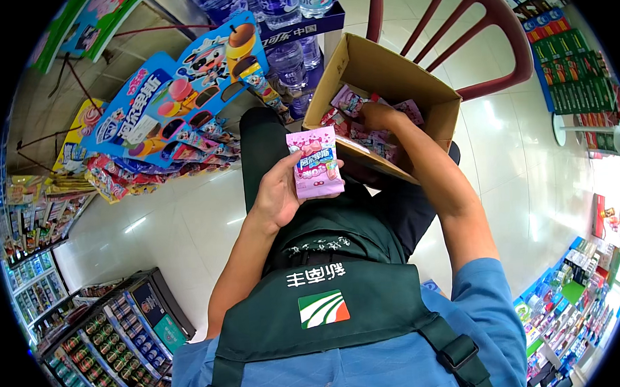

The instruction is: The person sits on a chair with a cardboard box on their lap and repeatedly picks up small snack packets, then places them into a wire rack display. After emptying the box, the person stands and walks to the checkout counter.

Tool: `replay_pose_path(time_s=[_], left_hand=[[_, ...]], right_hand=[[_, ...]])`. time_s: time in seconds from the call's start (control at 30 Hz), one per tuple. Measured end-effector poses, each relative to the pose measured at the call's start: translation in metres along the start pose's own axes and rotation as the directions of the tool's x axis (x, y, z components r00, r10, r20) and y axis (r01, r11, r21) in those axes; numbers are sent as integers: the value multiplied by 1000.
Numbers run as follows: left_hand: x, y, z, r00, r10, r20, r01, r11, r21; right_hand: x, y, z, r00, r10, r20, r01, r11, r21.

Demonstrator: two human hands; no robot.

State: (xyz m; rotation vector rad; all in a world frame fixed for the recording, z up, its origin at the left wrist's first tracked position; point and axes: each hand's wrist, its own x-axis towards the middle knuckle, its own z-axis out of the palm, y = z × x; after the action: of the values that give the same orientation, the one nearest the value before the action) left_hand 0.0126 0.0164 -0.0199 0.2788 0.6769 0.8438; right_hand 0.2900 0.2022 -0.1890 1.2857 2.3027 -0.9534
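My left hand (280,190) holds a pink candy packet (316,168) upright above my lap, its printed front towards me. The thumb lies along the packet's left edge and fingertips show at its right edge. To the right of it, an open cardboard box (400,60) sits tilted near my knees. Several pink and red candy packets (348,101) lie loose at its bottom. My right hand (378,116) reaches down into the box among these packets. Its fingertips are hidden, so a grip on a packet cannot be made out.
At left, a blue cardboard hanging display (150,109) carries strips of small packets. Bottled water (281,5) stands on a stacked rack ahead. A dark red plastic chair (516,44) is beyond the box. A shelf of cans (109,342) stands lower left; stocked shelves (569,296) line the right.
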Motion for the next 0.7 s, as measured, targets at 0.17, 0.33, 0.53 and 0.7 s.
replay_pose_path(time_s=[0.17,0.33,0.53,0.7], left_hand=[[-5,3,-2,1000,10,5,-10,1000,15],[-2,4,-7,1000,18,18,-19,999,49],[5,5,2,1000,12,9,-13,997,82],[10,6,9,999,-5,38,0,991,132]], right_hand=[[-37,-30,-46,988,-92,-126,99,994,53],[-116,-66,-102,955,98,-281,72,839,539],[-178,-76,-125,850,136,-509,268,720,640],[-211,-97,-133,797,142,-587,437,535,723]])
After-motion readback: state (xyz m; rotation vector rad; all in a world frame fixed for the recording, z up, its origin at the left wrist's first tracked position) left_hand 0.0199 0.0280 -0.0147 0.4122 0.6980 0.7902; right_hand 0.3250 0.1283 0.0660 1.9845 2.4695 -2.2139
